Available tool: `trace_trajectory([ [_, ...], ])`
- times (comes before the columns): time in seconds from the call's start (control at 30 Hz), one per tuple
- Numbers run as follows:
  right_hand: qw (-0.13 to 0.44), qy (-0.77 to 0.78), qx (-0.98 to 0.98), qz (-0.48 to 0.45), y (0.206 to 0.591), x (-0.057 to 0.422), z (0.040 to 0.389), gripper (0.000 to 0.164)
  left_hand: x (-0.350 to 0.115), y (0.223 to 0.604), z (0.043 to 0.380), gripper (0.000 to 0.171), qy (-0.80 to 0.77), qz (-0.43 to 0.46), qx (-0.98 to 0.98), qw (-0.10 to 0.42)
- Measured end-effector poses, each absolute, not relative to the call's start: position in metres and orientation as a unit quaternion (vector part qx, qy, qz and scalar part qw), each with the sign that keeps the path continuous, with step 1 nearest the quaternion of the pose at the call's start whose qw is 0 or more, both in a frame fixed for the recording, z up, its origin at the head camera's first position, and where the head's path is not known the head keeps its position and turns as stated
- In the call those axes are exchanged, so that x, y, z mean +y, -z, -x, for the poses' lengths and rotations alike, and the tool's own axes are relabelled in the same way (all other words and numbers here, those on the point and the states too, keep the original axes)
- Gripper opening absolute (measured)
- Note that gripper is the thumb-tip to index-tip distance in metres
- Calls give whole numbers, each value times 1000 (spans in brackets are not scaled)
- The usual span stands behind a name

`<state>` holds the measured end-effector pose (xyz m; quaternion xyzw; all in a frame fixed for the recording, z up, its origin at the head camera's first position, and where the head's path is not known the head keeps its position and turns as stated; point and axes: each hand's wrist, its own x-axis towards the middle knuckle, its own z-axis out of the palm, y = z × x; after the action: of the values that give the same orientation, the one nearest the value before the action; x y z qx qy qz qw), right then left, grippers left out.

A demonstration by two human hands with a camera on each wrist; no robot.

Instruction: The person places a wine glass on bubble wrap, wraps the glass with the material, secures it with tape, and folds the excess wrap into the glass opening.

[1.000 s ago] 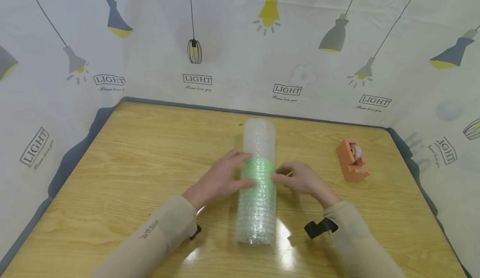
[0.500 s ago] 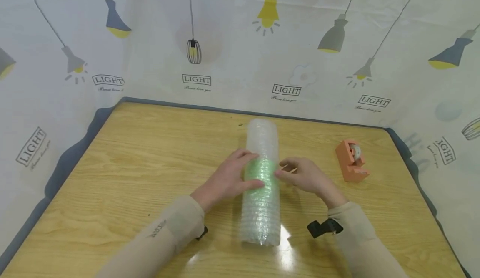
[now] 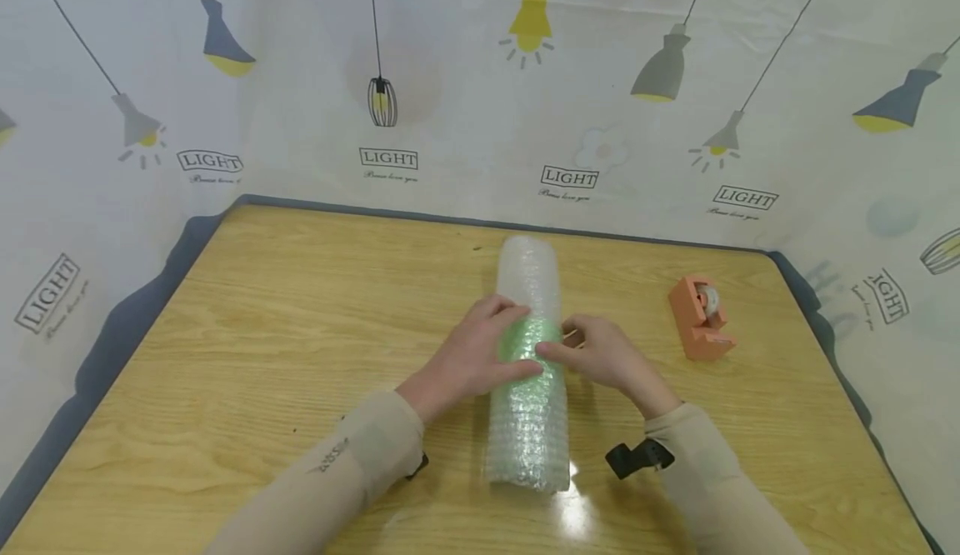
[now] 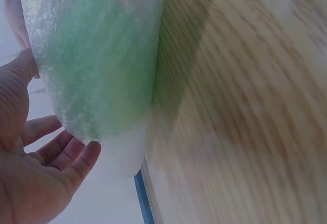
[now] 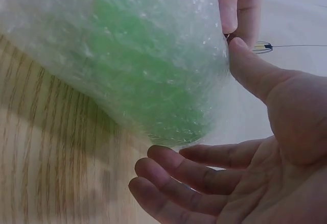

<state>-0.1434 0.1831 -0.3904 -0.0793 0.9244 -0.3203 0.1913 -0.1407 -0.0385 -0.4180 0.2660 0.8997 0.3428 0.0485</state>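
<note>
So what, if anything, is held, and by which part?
A bubble-wrap roll, held between the left hand and the right hand at its green-tinted middle.

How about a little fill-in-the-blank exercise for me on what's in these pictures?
The left hand and the right hand both touch the bubble-wrapped roll, whose middle section shows the colour ____.
Of the two hands, the ____ one is nearer the tape dispenser.
The boxed word repeated on the printed backdrop is ____.

Missing words: green; right; LIGHT.
</note>
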Motion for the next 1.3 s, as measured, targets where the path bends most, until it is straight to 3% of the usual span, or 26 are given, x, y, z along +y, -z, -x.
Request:
trace_trajectory([
  [0.2,195,330,921,62,394,185,143,79,-39,421,139,84,-364,-259,893,48],
  [0.6,196,356,911,63,398,187,142,79,-61,426,133,76,-422,-205,878,96],
  [1.03,214,448,865,77,412,179,148,59,-80,423,133,74,-391,-229,887,91],
  [1.3,225,445,862,91,412,173,149,56,-83,417,132,76,-378,-230,893,82],
])
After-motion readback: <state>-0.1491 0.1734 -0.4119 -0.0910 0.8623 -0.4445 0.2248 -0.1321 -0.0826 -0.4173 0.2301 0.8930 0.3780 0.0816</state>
